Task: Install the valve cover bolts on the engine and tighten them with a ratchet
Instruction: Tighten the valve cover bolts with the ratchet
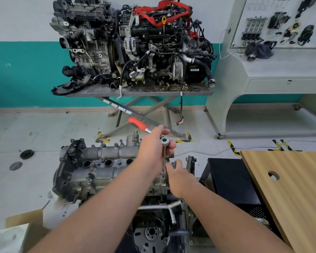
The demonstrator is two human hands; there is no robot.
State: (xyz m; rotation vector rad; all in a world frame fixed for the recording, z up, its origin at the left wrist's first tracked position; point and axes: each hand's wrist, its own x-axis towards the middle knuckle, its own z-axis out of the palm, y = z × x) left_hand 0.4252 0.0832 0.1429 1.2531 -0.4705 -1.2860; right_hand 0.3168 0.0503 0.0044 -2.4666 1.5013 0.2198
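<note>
In the head view, the person's left hand (154,143) is wrapped around the head of the ratchet (165,140), fingers curled over the chrome end where the red handle (137,123) meets the drive. Held there instead of out on the handle, the hand seems meant to keep the tool upright and pressed down, which suits spinning a bolt in before real torque is needed. The red handle sticks up and away to the left, free of any grip.

From the ratchet head a long chrome extension (163,162) drops almost straight down to a bolt (163,178) at the near right corner of the valve cover (106,167). The right hand (177,172) sits low beside the extension, its fingers closing on the shaft just above the socket, probably to keep the socket seated square on the bolt. So the bolt lies directly below both grips, at the bottom of the tool, just beside the right fingertips.

The engine (75,181) stands low in front of the person, and other bolts (88,178) are visible along the cover's near edge. Whether they are tight cannot be told.
</note>
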